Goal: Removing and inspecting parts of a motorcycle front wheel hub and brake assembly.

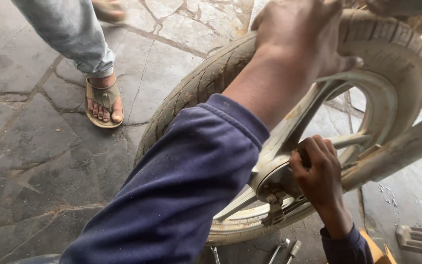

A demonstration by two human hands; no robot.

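— Where's the wheel (396, 63)?
— Right half of frame. My left hand (301, 36) presses flat on its tyre, top centre.
— The right hand (318, 176)?
— Fingers curled at the hub (274, 178), perhaps gripping a tool

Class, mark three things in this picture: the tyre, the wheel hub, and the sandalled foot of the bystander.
tyre (191, 88), head view, on the tread at its upper left.
wheel hub (274, 183), head view, on the hub's round metal face.
sandalled foot (104, 100), head view, on the strap over the toes.

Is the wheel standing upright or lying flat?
Upright. The wheel stands on its tread on the stone floor; the left hand rests on the tyre top, and the right hand is at the hub.
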